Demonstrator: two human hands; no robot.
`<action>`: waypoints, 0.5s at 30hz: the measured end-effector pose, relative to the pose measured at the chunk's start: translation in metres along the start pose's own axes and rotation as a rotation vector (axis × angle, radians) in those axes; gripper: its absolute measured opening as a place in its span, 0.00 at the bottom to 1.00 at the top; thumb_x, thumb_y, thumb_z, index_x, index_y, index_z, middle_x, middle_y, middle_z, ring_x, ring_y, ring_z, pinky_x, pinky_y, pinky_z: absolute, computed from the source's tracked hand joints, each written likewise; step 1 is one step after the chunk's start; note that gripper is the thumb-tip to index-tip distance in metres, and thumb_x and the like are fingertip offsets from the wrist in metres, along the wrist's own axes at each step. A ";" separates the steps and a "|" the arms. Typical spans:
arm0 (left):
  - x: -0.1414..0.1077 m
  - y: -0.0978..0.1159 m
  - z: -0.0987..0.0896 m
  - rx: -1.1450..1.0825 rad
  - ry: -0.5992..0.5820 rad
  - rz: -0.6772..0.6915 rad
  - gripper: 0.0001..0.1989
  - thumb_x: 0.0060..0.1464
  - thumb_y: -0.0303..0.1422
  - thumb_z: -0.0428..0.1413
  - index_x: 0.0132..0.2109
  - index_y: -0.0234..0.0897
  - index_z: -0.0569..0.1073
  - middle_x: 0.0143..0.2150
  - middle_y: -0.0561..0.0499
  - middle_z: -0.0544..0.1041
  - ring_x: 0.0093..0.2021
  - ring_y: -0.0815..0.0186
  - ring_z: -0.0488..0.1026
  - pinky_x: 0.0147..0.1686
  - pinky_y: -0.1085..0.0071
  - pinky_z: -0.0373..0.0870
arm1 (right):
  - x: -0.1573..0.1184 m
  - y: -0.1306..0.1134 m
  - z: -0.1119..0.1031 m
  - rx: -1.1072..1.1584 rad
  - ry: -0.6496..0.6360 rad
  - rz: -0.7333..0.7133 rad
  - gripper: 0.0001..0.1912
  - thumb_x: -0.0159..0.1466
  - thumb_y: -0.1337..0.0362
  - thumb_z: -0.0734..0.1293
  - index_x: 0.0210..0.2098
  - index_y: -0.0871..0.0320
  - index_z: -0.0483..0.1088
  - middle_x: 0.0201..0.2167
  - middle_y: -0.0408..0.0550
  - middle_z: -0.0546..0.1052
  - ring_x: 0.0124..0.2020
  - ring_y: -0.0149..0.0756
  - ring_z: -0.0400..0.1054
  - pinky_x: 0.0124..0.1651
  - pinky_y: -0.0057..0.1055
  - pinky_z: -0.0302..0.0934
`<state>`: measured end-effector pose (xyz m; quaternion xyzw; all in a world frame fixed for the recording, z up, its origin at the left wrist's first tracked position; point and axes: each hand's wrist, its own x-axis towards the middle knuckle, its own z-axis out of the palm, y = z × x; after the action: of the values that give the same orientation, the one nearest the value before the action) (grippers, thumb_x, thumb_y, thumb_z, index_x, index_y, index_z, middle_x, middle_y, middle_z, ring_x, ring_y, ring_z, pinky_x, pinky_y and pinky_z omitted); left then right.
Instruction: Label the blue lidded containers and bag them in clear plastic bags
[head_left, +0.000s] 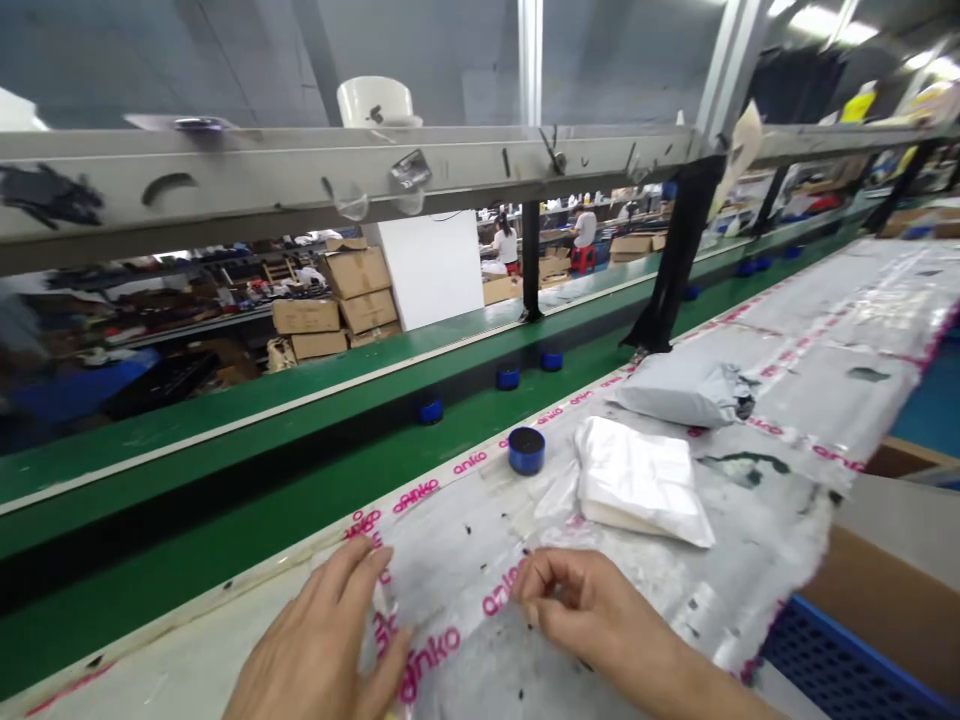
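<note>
My left hand is low over the plastic-covered table, fingers stretched out and thumb apart, near the pink lettering. Nothing shows in its grasp. To its right, my right hand has curled fingers with the thumb brought toward them; whatever it may pinch is too small or hidden to make out. Just beyond the right hand lies a stack of white plastic bags. Left of that stack stands a round blue container with a black top. A sealed grey plastic mailer rests farther back.
A green conveyor belt runs along the table's left side, carrying several blue round containers. A grey shelf beam crosses above, with a black-wrapped post. A blue crate sits low at right.
</note>
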<state>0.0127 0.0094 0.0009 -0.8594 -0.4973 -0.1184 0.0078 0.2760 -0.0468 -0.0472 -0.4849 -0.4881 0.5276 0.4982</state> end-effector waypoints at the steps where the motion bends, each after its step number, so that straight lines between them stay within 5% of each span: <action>1: 0.023 0.012 0.000 -0.040 0.002 0.073 0.25 0.60 0.43 0.53 0.63 0.46 0.68 0.67 0.46 0.67 0.60 0.48 0.71 0.52 0.53 0.74 | -0.001 0.004 -0.006 0.020 0.021 0.006 0.02 0.52 0.68 0.63 0.25 0.58 0.69 0.24 0.42 0.71 0.28 0.33 0.61 0.31 0.28 0.53; 5: 0.122 0.068 0.015 -0.372 -0.072 0.311 0.34 0.56 0.29 0.56 0.69 0.43 0.60 0.71 0.44 0.59 0.69 0.51 0.58 0.66 0.51 0.58 | 0.000 0.022 -0.020 0.097 0.078 0.007 0.01 0.50 0.67 0.64 0.24 0.58 0.66 0.24 0.42 0.68 0.27 0.32 0.58 0.30 0.29 0.51; 9: 0.194 0.103 0.050 -0.598 -0.188 0.341 0.42 0.45 0.22 0.60 0.68 0.44 0.62 0.72 0.43 0.58 0.71 0.47 0.54 0.67 0.48 0.53 | 0.004 0.033 -0.026 0.202 0.077 -0.038 0.02 0.50 0.68 0.64 0.22 0.57 0.65 0.25 0.43 0.69 0.28 0.33 0.59 0.30 0.28 0.52; 12: 0.212 0.102 0.064 -0.721 -0.256 0.335 0.36 0.42 0.23 0.62 0.61 0.44 0.71 0.62 0.45 0.71 0.61 0.49 0.67 0.64 0.53 0.58 | 0.006 0.035 -0.027 0.248 0.104 -0.009 0.02 0.50 0.68 0.65 0.22 0.58 0.66 0.26 0.44 0.70 0.28 0.33 0.60 0.29 0.28 0.53; 15: 0.203 0.083 0.057 -0.877 -0.272 0.224 0.32 0.44 0.28 0.63 0.59 0.40 0.72 0.59 0.43 0.73 0.58 0.49 0.69 0.62 0.54 0.60 | 0.007 0.033 -0.028 0.259 0.117 0.033 0.02 0.49 0.66 0.65 0.22 0.58 0.66 0.27 0.45 0.71 0.27 0.33 0.59 0.27 0.27 0.52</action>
<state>0.1915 0.1482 -0.0034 -0.8378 -0.3010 -0.2022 -0.4082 0.3019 -0.0398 -0.0814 -0.4544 -0.3784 0.5651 0.5754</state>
